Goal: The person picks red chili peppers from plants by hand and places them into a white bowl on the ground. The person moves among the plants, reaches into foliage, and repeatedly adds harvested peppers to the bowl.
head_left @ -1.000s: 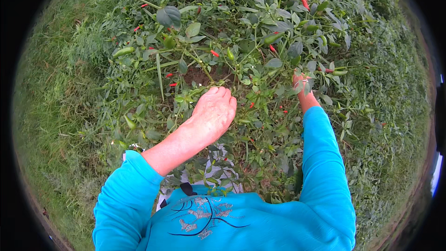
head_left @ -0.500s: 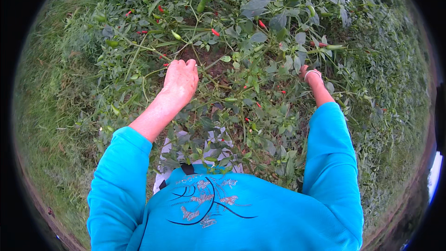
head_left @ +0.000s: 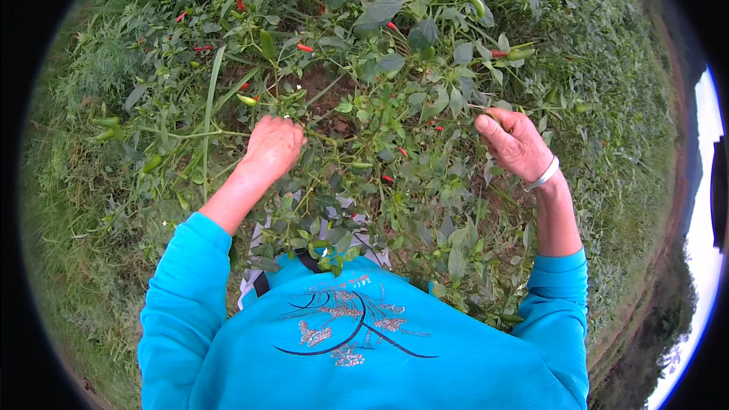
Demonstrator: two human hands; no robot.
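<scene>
My left hand [head_left: 276,146] is closed among the chili plants [head_left: 364,106], knuckles up, and its fingertips and whatever they hold are hidden. Just beyond it hangs a pale green chili [head_left: 247,100]. To the right, my right hand [head_left: 520,144], with a white bangle [head_left: 543,174] at the wrist, is closed in a pinch around what looks like a thin stem [head_left: 475,106]. A red chili [head_left: 498,53] and a green chili [head_left: 522,54] hang beyond that hand. Small red chilies [head_left: 402,152] show between the leaves in the middle.
Dense leafy plants surround both hands, with more chilies, such as a red one [head_left: 304,48] and a green one [head_left: 267,44], farther off. Bare soil [head_left: 332,95] shows between the stems. Long grass [head_left: 76,205] grows at the left. Foliage touches the front of my blue top [head_left: 364,349].
My right hand has come up out of the leaves and turned, so its thumb and fingers now show. The left hand has shifted slightly left and nearer. The view has swung a little.
</scene>
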